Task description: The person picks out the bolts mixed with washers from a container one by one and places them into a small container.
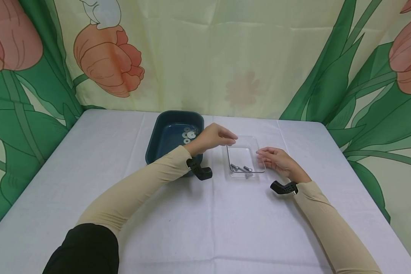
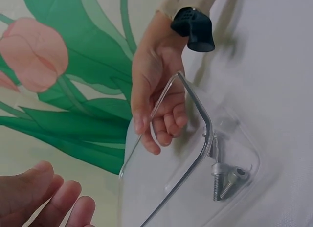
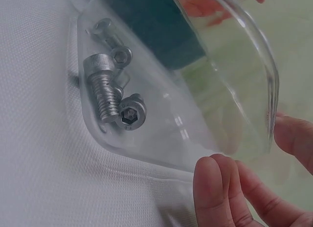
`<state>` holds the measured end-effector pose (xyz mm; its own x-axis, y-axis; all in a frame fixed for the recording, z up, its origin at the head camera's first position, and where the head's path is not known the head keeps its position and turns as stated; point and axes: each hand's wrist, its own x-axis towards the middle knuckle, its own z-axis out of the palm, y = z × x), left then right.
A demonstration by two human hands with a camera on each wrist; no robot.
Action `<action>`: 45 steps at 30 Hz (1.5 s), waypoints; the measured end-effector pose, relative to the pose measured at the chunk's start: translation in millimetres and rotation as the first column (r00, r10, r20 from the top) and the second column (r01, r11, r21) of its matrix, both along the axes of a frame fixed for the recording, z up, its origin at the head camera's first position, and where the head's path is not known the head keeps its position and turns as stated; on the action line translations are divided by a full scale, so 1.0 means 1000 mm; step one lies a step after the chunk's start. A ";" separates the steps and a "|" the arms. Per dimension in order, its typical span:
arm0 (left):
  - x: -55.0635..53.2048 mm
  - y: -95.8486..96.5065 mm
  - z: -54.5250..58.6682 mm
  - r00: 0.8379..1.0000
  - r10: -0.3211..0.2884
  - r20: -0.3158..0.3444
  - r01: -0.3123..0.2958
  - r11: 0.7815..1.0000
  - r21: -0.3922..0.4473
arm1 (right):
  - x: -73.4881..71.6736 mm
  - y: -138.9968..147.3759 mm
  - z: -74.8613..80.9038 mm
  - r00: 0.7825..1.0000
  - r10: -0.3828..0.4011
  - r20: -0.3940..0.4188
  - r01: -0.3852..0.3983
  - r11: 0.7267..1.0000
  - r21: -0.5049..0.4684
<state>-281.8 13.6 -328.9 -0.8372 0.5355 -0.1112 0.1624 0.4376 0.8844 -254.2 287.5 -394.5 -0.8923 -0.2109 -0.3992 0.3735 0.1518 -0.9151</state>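
Note:
A clear plastic box (image 1: pixel 245 154) is on the white table, with several metal socket-head bolts (image 3: pixel 101 87) gathered in its near end. My right hand (image 1: pixel 279 161) holds the box's right side, the thumb (image 3: pixel 293 139) at the rim and the other fingers against the outside wall. Over the far left corner of the box is my left hand (image 1: pixel 215 137), its fingertips close to the rim in the head view. In the left wrist view, the left fingers (image 2: pixel 61 202) are extended and apart from the box, with nothing between them.
A dark blue tray (image 1: pixel 152 142) stands left of the box, beneath the left wrist. Several pale washers (image 1: pixel 190 134) lie in it, partly hidden by the hand. The white tablecloth (image 1: pixel 178 232) extends toward me, and a flowered curtain (image 1: pixel 205 57) hangs behind the table.

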 end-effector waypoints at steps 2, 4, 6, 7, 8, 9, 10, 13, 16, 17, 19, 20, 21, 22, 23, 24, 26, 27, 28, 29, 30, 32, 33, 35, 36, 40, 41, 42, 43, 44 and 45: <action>-0.001 -0.002 0.000 1.000 -0.005 -0.003 0.005 1.000 0.001 | 0.000 0.001 0.000 1.000 -0.001 0.002 0.001 1.000 -0.005; -0.001 -0.003 0.000 1.000 -0.009 -0.008 0.009 1.000 0.003 | 0.000 0.001 -0.001 1.000 -0.002 0.004 0.002 1.000 -0.006; 0.000 -0.006 0.001 1.000 -0.009 -0.016 0.009 1.000 0.003 | 0.000 0.001 -0.001 1.000 0.000 0.004 0.000 1.000 -0.005; 0.000 -0.007 0.002 1.000 -0.008 -0.020 0.008 1.000 0.006 | 0.000 0.001 -0.001 1.000 0.000 0.003 0.000 1.000 -0.003; 0.001 -0.008 0.002 1.000 -0.007 -0.024 0.008 1.000 0.009 | 0.000 0.001 -0.001 1.000 0.002 0.002 -0.002 1.000 0.000; 0.001 -0.009 0.003 1.000 -0.008 -0.027 0.008 1.000 0.013 | 0.000 0.001 -0.002 1.000 0.004 0.000 -0.004 1.000 0.003; 0.001 -0.010 0.003 1.000 -0.008 -0.030 0.008 1.000 0.017 | 0.000 0.001 -0.002 1.000 0.007 -0.003 -0.007 1.000 0.007; 0.001 -0.013 0.004 0.999 -0.004 -0.034 0.005 0.999 0.038 | 0.000 0.001 -0.002 1.000 0.010 -0.009 -0.009 1.000 0.015; 0.001 -0.016 0.006 1.000 0.009 -0.027 -0.007 0.998 0.062 | 0.000 0.001 -0.002 1.000 0.011 -0.010 -0.010 1.000 0.019; 0.001 -0.017 0.006 1.000 0.015 -0.023 -0.013 0.997 0.070 | 0.000 0.001 -0.003 1.000 0.010 -0.010 -0.010 1.000 0.018; 0.001 -0.018 0.007 1.000 0.025 -0.017 -0.024 0.996 0.081 | 0.000 0.001 -0.003 1.000 0.010 -0.009 -0.010 1.000 0.015; 0.001 -0.018 0.008 0.999 0.029 -0.013 -0.028 0.996 0.087 | 0.000 0.002 -0.003 1.000 0.009 -0.009 -0.009 1.000 0.015; 0.001 -0.019 0.008 0.999 0.034 -0.010 -0.033 0.995 0.093 | 0.000 0.002 -0.003 1.000 0.009 -0.009 -0.009 1.000 0.013; 0.001 -0.019 0.008 0.999 0.039 -0.009 -0.038 0.995 0.097 | 0.000 0.002 -0.003 1.000 0.009 -0.009 -0.009 1.000 0.014; 0.001 -0.020 0.008 0.999 0.044 -0.009 -0.043 0.994 0.100 | 0.000 0.002 -0.003 1.000 0.009 -0.010 -0.009 1.000 0.013; 0.000 -0.020 0.008 0.999 0.047 -0.009 -0.046 0.994 0.101 | 0.000 0.002 -0.004 1.000 0.009 -0.011 -0.009 1.000 0.013; 0.000 -0.021 0.008 0.998 0.053 -0.014 -0.052 0.994 0.101 | 0.000 0.002 -0.004 1.000 0.009 -0.012 -0.009 1.000 0.011; -0.001 -0.021 0.007 0.998 0.057 -0.019 -0.055 0.994 0.096 | -0.001 0.002 -0.004 1.000 0.009 -0.012 -0.009 1.000 0.009; -0.002 -0.021 0.006 0.998 0.060 -0.025 -0.058 0.994 0.090 | -0.001 0.002 -0.004 1.000 0.009 -0.013 -0.009 1.000 0.008; -0.003 -0.022 0.005 0.998 0.063 -0.030 -0.060 0.995 0.084 | -0.001 0.002 -0.004 1.000 0.009 -0.014 -0.009 1.000 0.006; -0.004 -0.022 0.004 0.997 0.066 -0.034 -0.063 0.995 0.078 | 0.000 0.002 -0.004 1.000 0.009 -0.014 -0.009 1.000 0.007; -0.006 -0.023 0.002 0.996 0.074 -0.042 -0.071 0.995 0.066 | 0.000 0.002 -0.004 1.000 0.009 -0.013 -0.009 1.000 0.010; -0.007 -0.023 0.000 0.996 0.079 -0.045 -0.076 0.995 0.061 | 0.000 0.002 -0.004 1.000 0.009 -0.013 -0.009 1.000 0.012; -0.007 -0.024 -0.001 0.995 0.089 -0.045 -0.086 0.995 0.053 | 0.000 0.002 -0.004 1.000 0.010 -0.013 -0.010 1.000 0.017; -0.008 -0.025 -0.002 0.995 0.095 -0.044 -0.093 0.994 0.049 | -0.001 0.002 -0.004 1.000 0.009 -0.012 -0.009 1.000 0.020; -0.009 -0.028 -0.003 0.993 0.114 -0.029 -0.113 0.993 0.045 | -0.001 0.002 -0.004 1.000 0.008 -0.012 -0.008 1.000 0.019; -0.010 -0.028 -0.004 0.993 0.118 -0.023 -0.117 0.992 0.049 | -0.001 0.002 -0.004 1.000 0.008 -0.013 -0.008 1.000 0.018; -0.010 -0.029 -0.004 0.992 0.123 -0.020 -0.121 0.991 0.048 | -0.001 0.002 -0.004 1.000 0.008 -0.014 -0.008 1.000 0.016; -0.011 -0.030 -0.004 0.992 0.125 -0.016 -0.124 0.991 0.052 | -0.001 0.002 -0.004 1.000 0.009 -0.014 -0.009 1.000 0.014; -0.011 -0.031 -0.004 0.992 0.128 -0.012 -0.127 0.990 0.054 | -0.001 0.002 -0.004 1.000 0.009 -0.015 -0.009 1.000 0.011; -0.012 -0.032 -0.004 0.991 0.131 -0.010 -0.131 0.990 0.053 | 0.000 0.002 -0.004 1.000 0.009 -0.015 -0.009 1.000 0.011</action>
<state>-293.3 -18.4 -333.2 -0.9017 0.4259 -0.0742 0.1188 0.4091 0.9047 -254.6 289.1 -398.3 -0.8963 -0.2148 -0.3880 0.3582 0.1653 -0.9189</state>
